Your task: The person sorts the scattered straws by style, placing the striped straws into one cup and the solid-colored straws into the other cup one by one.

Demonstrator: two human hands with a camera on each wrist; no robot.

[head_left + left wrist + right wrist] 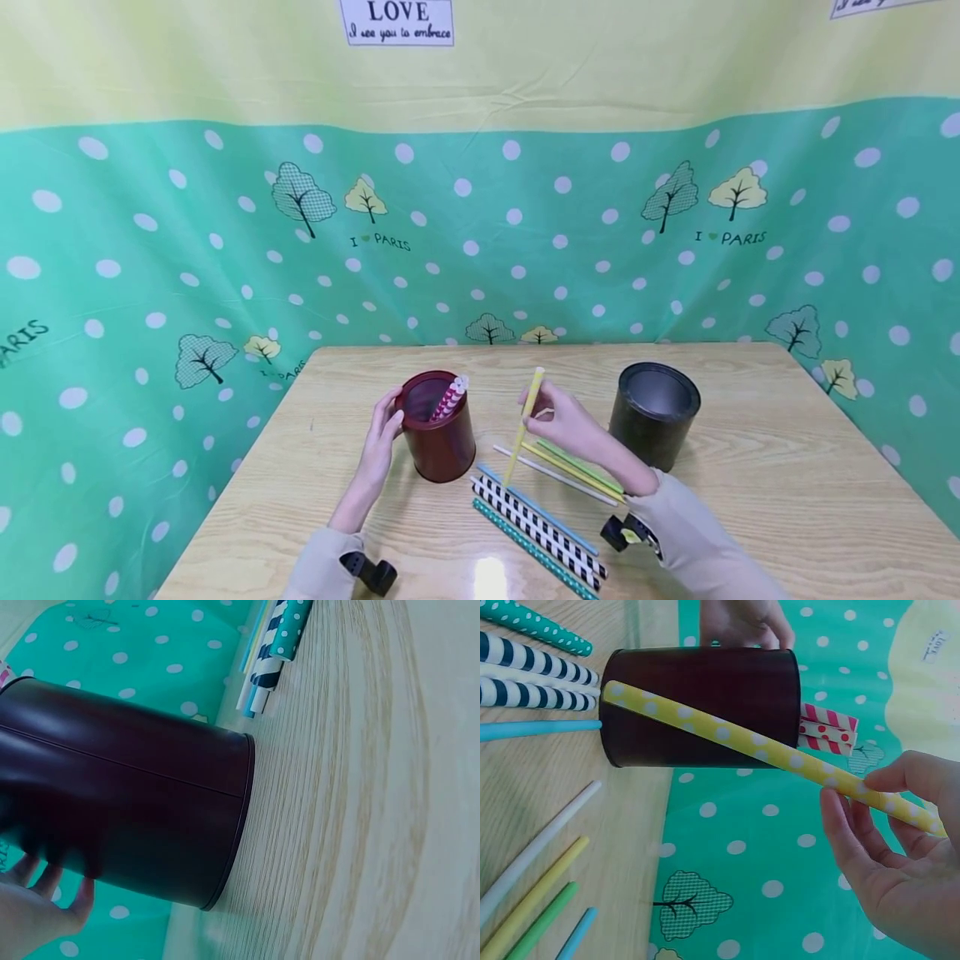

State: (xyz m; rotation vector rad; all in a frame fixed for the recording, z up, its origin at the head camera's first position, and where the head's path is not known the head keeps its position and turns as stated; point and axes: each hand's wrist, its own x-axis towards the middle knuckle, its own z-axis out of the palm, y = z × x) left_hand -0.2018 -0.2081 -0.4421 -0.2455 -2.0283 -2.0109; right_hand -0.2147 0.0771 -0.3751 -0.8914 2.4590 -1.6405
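Between its thumb and fingers my right hand pinches a yellow paper straw with pale dots. The straw stands steeply tilted above the tabletop, its lower end over the other straws. My left hand touches the side of a dark red can, fingers near its rim. Inside that can lean several red-and-white patterned straws. In the left wrist view only fingertips show against the can; its far side hides the rest.
Black-and-white striped straws, a green dotted straw and a blue straw lie at front centre. White, yellow and green straws lie beneath the right forearm. A black can stands at right. A patterned cloth hangs behind the wooden table.
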